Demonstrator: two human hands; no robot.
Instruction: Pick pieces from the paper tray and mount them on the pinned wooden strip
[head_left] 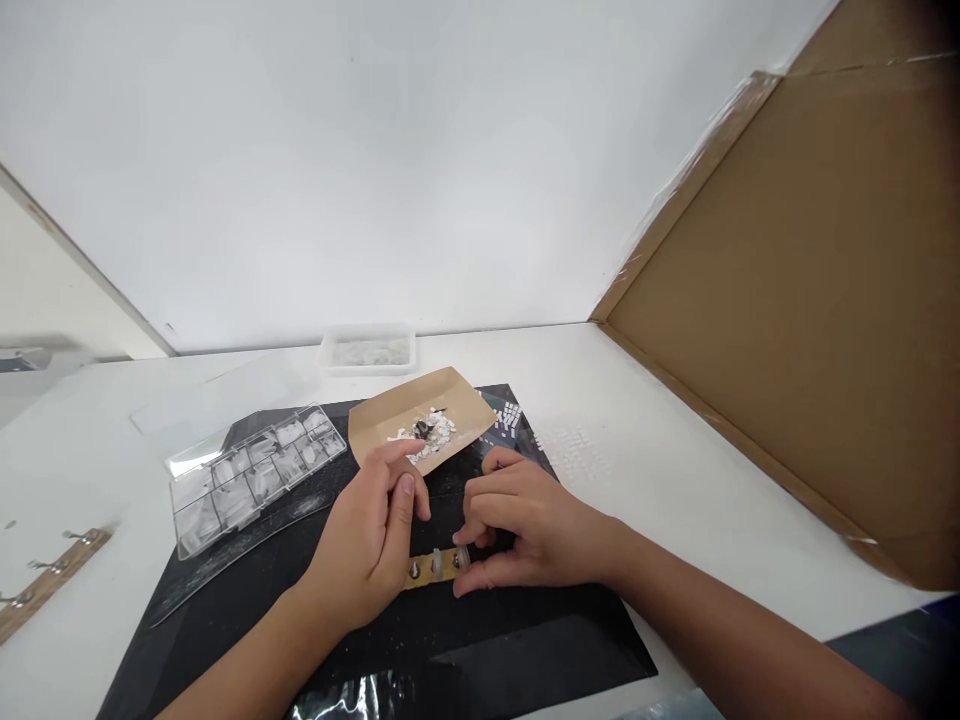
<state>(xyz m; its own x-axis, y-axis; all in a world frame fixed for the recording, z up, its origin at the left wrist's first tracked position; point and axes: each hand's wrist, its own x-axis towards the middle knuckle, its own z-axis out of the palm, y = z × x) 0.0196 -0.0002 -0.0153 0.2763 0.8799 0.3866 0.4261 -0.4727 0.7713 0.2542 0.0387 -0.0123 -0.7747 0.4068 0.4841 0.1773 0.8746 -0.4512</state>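
Pinching a clear piece (463,556) between the right hand's (529,515) fingers at the right of a yellow strip (425,571). Curling the left hand (360,540) beside it; cannot tell whether gripping. Beneath the strip, a black mat (540,645).

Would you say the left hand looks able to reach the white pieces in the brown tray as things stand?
Probably yes: the left hand is close to the brown tray, its index finger seemingly over the near edge, and the open top leaves the white pieces mostly uncovered.
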